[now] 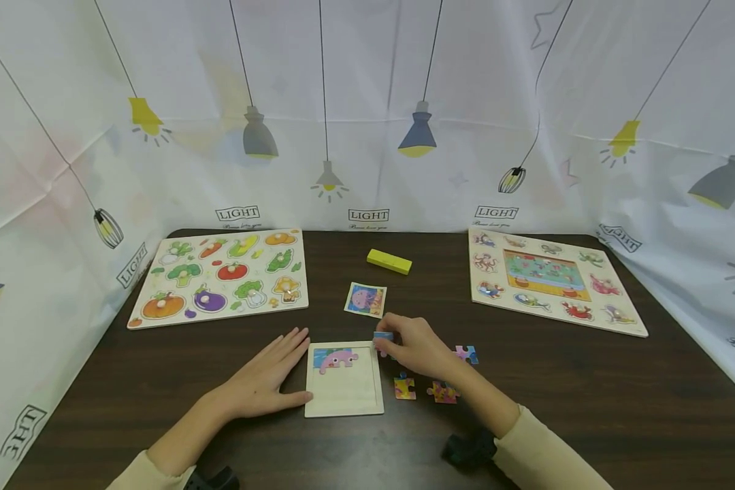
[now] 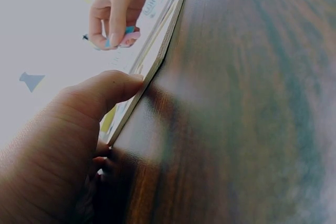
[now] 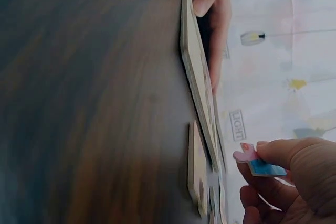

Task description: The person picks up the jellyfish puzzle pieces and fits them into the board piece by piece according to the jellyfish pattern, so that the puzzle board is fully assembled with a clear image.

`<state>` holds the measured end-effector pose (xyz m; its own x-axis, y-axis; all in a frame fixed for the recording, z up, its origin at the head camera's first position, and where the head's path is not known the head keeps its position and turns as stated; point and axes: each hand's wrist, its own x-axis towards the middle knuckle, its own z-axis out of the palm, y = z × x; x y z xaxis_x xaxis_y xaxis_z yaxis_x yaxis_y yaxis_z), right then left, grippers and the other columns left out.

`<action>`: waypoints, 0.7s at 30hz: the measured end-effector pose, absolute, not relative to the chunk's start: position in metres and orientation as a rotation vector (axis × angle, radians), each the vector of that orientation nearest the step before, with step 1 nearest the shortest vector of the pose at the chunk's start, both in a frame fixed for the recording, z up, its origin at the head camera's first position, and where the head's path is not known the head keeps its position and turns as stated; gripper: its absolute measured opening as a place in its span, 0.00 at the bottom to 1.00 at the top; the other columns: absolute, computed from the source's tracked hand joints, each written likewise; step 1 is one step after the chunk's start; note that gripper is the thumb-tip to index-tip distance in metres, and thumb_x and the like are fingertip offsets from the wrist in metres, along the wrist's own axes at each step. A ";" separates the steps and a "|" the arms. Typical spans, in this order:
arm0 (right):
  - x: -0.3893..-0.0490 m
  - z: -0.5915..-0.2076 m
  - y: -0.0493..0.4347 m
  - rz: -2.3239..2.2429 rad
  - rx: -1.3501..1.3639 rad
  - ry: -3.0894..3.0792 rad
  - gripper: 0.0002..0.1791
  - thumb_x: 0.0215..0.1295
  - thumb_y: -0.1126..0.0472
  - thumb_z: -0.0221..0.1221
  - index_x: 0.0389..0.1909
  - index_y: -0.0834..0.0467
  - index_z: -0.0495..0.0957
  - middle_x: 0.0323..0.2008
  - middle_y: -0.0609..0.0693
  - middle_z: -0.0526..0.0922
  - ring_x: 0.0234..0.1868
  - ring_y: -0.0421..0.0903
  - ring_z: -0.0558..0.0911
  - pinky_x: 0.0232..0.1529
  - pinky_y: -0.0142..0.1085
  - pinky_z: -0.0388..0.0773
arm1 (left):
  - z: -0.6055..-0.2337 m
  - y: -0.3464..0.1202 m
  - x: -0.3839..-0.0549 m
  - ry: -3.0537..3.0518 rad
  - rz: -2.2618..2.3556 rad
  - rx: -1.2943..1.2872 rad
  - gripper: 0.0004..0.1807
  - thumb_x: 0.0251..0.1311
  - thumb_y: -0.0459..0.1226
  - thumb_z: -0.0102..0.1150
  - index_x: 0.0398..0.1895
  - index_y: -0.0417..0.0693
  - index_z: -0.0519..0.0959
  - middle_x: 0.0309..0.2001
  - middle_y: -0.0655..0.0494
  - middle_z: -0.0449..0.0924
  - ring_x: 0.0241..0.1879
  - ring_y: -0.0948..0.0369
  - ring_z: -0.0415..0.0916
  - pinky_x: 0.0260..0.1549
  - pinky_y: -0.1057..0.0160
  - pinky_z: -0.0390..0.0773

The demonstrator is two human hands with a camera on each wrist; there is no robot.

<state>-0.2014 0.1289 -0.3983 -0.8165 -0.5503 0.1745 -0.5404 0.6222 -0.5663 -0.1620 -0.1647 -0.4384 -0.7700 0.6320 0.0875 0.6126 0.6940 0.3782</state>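
A blue and pink jigsaw piece (image 3: 262, 166) is pinched between the thumb and fingers of my right hand (image 1: 418, 346), held up by the right edge of a pale wooden puzzle frame (image 1: 343, 398). Joined pieces (image 1: 335, 359) showing part of a pink animal lie in the frame's upper left. My left hand (image 1: 260, 381) rests at the frame's left side, fingers straight, its thumb (image 2: 123, 85) on the frame's edge. Right of the frame lie loose pieces: a yellow one (image 1: 405, 388), a red and yellow one (image 1: 444, 392) and a purple and blue one (image 1: 466, 354).
Beyond the frame lies a small picture card (image 1: 365, 300), with a yellow block (image 1: 389, 261) behind it. A vegetable puzzle board (image 1: 220, 275) sits at the back left and a sea-animal board (image 1: 551, 279) at the back right. A printed curtain (image 1: 367, 136) hangs behind the table.
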 end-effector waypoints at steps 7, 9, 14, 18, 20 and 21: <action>-0.201 -0.404 0.118 -0.938 -0.883 2.833 0.05 0.59 0.55 0.61 0.30 0.51 0.76 0.22 0.41 0.69 0.24 0.39 0.67 0.22 0.29 0.65 | -0.437 -0.165 -0.162 2.840 0.606 1.048 0.48 0.56 0.63 0.48 0.69 0.38 0.53 0.71 0.47 0.45 0.70 0.53 0.39 0.65 0.51 0.44; -0.200 -0.405 0.115 -0.945 -0.869 2.840 0.05 0.58 0.55 0.61 0.28 0.51 0.76 0.21 0.43 0.68 0.26 0.40 0.66 0.24 0.30 0.64 | -0.437 -0.165 -0.162 2.842 0.602 1.048 0.48 0.56 0.63 0.47 0.69 0.38 0.53 0.71 0.47 0.45 0.70 0.52 0.39 0.65 0.51 0.44; -0.199 -0.409 0.111 -0.948 -0.878 2.857 0.07 0.57 0.54 0.63 0.26 0.51 0.75 0.24 0.44 0.68 0.31 0.41 0.65 0.29 0.33 0.64 | -0.438 -0.165 -0.163 2.844 0.604 1.044 0.48 0.56 0.63 0.47 0.69 0.38 0.53 0.71 0.47 0.45 0.70 0.52 0.39 0.65 0.50 0.45; -0.200 -0.412 0.108 -0.948 -0.878 2.831 0.08 0.57 0.53 0.63 0.27 0.52 0.76 0.26 0.42 0.69 0.34 0.42 0.64 0.32 0.34 0.64 | -0.438 -0.165 -0.162 2.843 0.604 1.038 0.48 0.55 0.64 0.47 0.69 0.38 0.53 0.71 0.47 0.45 0.70 0.53 0.39 0.65 0.51 0.44; -0.199 -0.414 0.107 -0.949 -0.865 2.820 0.08 0.57 0.53 0.63 0.27 0.52 0.76 0.27 0.42 0.69 0.34 0.42 0.64 0.33 0.34 0.63 | -0.438 -0.165 -0.162 2.843 0.600 1.037 0.48 0.55 0.64 0.47 0.69 0.38 0.53 0.71 0.47 0.45 0.70 0.53 0.39 0.65 0.51 0.44; -0.199 -0.415 0.107 -0.949 -0.859 2.815 0.08 0.57 0.53 0.62 0.27 0.51 0.76 0.27 0.42 0.69 0.34 0.42 0.64 0.33 0.34 0.63 | -0.438 -0.165 -0.162 2.844 0.598 1.037 0.49 0.55 0.64 0.47 0.69 0.38 0.53 0.71 0.48 0.45 0.70 0.54 0.39 0.65 0.51 0.44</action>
